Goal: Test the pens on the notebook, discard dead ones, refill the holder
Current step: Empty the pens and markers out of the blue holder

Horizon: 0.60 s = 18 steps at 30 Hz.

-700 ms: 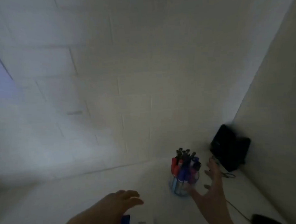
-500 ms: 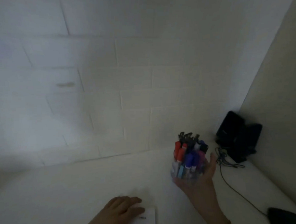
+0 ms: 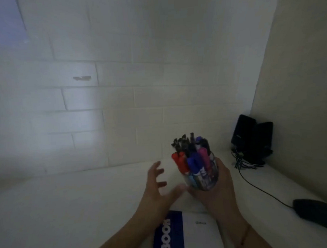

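Note:
A clear round pen holder (image 3: 203,181) is packed with several markers (image 3: 192,160) with red, blue, purple, pink and black caps. My right hand (image 3: 219,188) is wrapped around the holder from the right and below, holding it above the white desk. My left hand (image 3: 155,185) hovers just left of the holder with fingers spread, holding nothing. A notebook (image 3: 183,232) with a blue-and-white cover lies closed on the desk near me, between my forearms.
A white desk (image 3: 69,210) runs along a white block wall. Two black speakers (image 3: 252,135) stand in the far right corner with tangled cables (image 3: 242,162). A black mouse (image 3: 318,215) sits at the right edge, its cord running back.
My right hand closed on the pen holder and drew it nearer to me. My left hand left the notebook and rose toward the holder. The view tilted down.

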Motion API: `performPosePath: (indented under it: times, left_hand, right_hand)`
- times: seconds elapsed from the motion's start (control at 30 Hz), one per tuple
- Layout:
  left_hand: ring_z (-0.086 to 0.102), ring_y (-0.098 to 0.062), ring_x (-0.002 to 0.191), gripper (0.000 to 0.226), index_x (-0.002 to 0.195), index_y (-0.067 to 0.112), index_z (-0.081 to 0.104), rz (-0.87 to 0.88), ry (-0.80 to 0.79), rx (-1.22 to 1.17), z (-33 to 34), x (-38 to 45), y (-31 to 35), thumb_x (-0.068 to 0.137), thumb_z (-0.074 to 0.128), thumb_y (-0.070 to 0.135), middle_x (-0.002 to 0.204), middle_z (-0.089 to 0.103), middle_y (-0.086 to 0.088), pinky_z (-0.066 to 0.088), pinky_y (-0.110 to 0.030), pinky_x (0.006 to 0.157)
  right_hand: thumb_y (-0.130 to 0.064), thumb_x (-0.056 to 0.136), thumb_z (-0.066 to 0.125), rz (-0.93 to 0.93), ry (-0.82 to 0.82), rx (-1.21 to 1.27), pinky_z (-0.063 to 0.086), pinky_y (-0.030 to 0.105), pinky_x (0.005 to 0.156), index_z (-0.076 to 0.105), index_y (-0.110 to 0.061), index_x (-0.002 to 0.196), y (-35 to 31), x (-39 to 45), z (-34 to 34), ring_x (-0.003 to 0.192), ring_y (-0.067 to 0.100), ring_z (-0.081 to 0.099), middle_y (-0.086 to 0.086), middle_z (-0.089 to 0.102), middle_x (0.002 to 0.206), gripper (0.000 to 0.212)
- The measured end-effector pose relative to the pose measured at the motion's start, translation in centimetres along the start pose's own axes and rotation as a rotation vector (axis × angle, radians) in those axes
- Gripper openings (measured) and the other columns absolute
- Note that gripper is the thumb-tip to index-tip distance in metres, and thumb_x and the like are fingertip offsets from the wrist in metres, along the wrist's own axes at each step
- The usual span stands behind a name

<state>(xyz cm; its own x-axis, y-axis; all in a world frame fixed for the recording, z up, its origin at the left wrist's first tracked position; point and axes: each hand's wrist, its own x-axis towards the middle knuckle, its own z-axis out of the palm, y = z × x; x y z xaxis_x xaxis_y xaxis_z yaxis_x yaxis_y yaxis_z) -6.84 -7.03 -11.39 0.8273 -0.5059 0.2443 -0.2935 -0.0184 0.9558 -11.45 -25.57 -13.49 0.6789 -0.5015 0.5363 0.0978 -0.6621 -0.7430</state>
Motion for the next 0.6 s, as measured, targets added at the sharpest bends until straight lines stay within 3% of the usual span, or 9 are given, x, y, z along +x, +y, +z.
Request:
performPosePath:
  times: [0.07,0.13,0.2,0.27,0.33,0.43,0.53,0.6]
  left_hand:
    - [0.051,-0.006,0.115,0.110,0.136,0.059,0.018,-0.002,0.037,-0.238,-0.9,1.7,0.2,0.043,0.075,0.074,0.141,0.036,0.016,0.054,-0.035,0.083]
    - [0.056,-0.009,0.116,0.113,0.135,0.061,0.022,0.056,0.054,-0.388,-1.4,2.5,0.2,0.039,0.081,0.072,0.139,0.040,0.018,0.057,-0.042,0.083]
    - [0.060,-0.015,0.113,0.102,0.135,0.058,0.030,0.040,0.102,-0.452,-1.5,2.7,-0.1,0.050,0.085,0.059,0.137,0.046,0.014,0.058,-0.044,0.083]
    - [0.064,-0.013,0.106,0.088,0.133,0.053,0.037,-0.008,0.155,-0.408,-1.7,2.8,-1.1,0.058,0.081,0.046,0.134,0.050,0.010,0.059,-0.037,0.079]
    - [0.059,-0.010,0.111,0.076,0.131,0.047,0.041,-0.001,0.228,-0.193,-2.0,3.3,-2.0,0.064,0.077,0.045,0.137,0.047,0.010,0.057,-0.032,0.081]
    - [0.039,-0.007,0.126,0.073,0.133,0.044,0.033,0.115,0.330,0.229,-2.8,3.7,-2.7,0.074,0.075,0.046,0.142,0.035,0.014,0.042,-0.031,0.101]
    - [0.009,-0.007,0.143,0.093,0.145,0.042,0.015,0.331,0.110,0.599,-2.7,3.0,-2.5,0.065,0.061,0.057,0.154,0.016,0.015,0.014,-0.043,0.118]
    - [-0.006,-0.011,0.146,0.108,0.147,0.041,-0.005,0.322,0.008,0.810,-2.5,2.7,-2.5,0.062,0.058,0.058,0.156,0.004,0.017,0.000,-0.054,0.119]
  right_hand:
    - [-0.052,0.045,0.089,-0.111,-0.017,-0.190,0.045,0.025,0.097,0.039,-0.021,0.137,-0.1,-0.1,0.4,0.118,0.018,0.047,0.003,0.049,0.129,0.108]
    - [-0.043,0.048,0.090,-0.294,0.008,-0.378,0.035,0.026,0.097,0.036,-0.018,0.139,-0.5,-0.6,0.7,0.121,0.024,0.040,0.008,0.044,0.131,0.109]
    - [-0.038,0.050,0.088,-0.427,-0.009,-0.527,0.035,0.028,0.094,0.034,-0.019,0.140,-1.2,-0.7,1.0,0.122,0.028,0.038,0.010,0.044,0.131,0.107]
    - [-0.030,0.051,0.088,-0.480,-0.025,-0.610,0.042,0.029,0.089,0.033,-0.022,0.141,-1.5,-0.6,1.3,0.126,0.031,0.035,0.009,0.043,0.134,0.105]
    - [-0.021,0.055,0.086,-0.523,-0.010,-0.656,0.051,0.036,0.085,0.035,-0.022,0.141,-1.7,-0.3,1.5,0.129,0.034,0.034,0.009,0.039,0.138,0.101]
    - [-0.011,0.064,0.081,-0.625,0.008,-0.759,0.051,0.044,0.086,0.039,-0.019,0.141,-1.9,0.2,1.4,0.133,0.039,0.032,0.013,0.037,0.143,0.088]
    - [-0.008,0.064,0.080,-0.672,-0.009,-0.808,0.052,0.046,0.088,0.041,-0.017,0.140,-2.2,0.5,1.4,0.133,0.041,0.030,0.014,0.034,0.144,0.086]
    - [-0.013,0.062,0.082,-0.707,-0.045,-0.852,0.053,0.047,0.087,0.042,-0.017,0.138,-2.7,0.9,1.6,0.132,0.042,0.031,0.015,0.036,0.143,0.086]
